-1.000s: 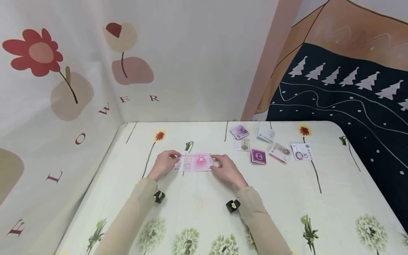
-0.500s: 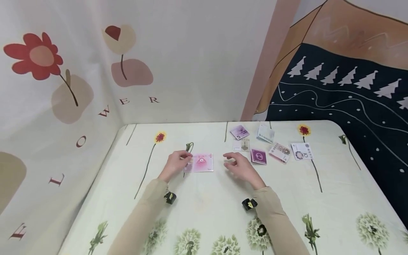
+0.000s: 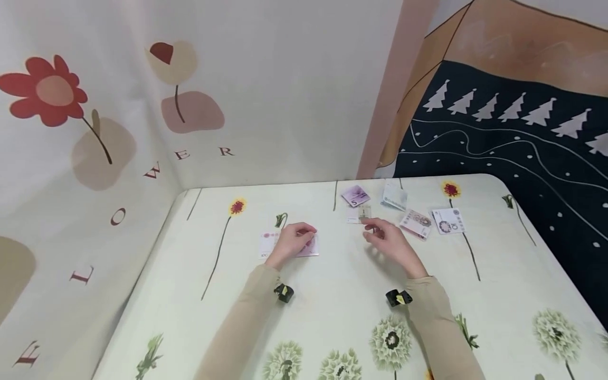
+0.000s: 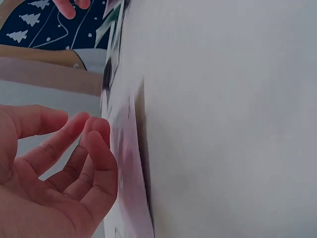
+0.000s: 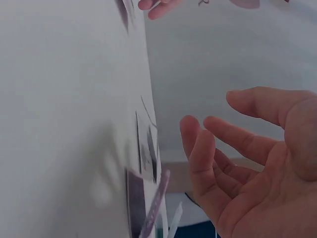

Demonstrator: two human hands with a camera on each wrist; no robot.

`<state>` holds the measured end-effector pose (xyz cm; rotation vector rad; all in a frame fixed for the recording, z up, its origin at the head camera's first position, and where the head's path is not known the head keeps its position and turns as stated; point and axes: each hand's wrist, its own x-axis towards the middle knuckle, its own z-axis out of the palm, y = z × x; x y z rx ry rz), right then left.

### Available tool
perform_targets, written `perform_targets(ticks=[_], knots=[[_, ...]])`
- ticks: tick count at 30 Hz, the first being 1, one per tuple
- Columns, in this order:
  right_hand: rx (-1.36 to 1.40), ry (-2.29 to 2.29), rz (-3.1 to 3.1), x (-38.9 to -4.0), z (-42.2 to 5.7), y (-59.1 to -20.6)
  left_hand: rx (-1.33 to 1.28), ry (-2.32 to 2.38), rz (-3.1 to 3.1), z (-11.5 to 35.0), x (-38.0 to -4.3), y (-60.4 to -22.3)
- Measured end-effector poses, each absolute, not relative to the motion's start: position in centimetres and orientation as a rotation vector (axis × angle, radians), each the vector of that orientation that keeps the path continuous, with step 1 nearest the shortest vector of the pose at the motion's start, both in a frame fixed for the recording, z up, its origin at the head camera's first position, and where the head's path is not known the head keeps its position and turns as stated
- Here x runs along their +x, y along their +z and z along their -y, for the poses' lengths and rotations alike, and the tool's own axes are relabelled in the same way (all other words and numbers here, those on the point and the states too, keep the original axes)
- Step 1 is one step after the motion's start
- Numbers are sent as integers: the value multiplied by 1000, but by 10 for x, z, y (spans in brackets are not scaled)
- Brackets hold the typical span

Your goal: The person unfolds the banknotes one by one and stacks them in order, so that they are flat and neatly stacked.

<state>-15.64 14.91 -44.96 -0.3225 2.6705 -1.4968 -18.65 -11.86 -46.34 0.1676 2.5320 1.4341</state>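
Observation:
A pink 100 banknote [image 3: 267, 246] lies unfolded on the table. My left hand [image 3: 292, 243] is over its middle and covers part of it; in the left wrist view the thumb stands apart from the loosely bent fingers, with nothing between them. My right hand [image 3: 393, 244] hovers beside the group of banknotes at the right, thumb and fingers spread and holding nothing. In the head view it hides a folded purple banknote, which shows in the right wrist view as a half-open purple note [image 5: 135, 203]. Just beyond its fingertips lies a small 1 note [image 3: 363, 211].
Behind the right hand are a folded purple 5 note [image 3: 355, 196] and a folded pale blue note [image 3: 394, 197]. Farther right lie a folded pinkish note [image 3: 416, 224] and a 10 note [image 3: 447, 220]. A flower-patterned cloth [image 3: 332, 295] covers the table; fabric walls [image 3: 285, 95] stand behind.
My right hand has let go of the pink banknote's right end and moved right to the folded notes. My left hand has slid rightward off its left end, over its middle.

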Motion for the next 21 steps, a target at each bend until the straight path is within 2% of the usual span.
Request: perform_targets(ticks=[10, 21], knots=[[-90, -1509, -2664, -161, -185, -444, 186, 1590, -2368, 77, -191, -472], [245, -1796, -2485, -189, -211, -443, 145, 1880, -2087, 27, -193, -472]])
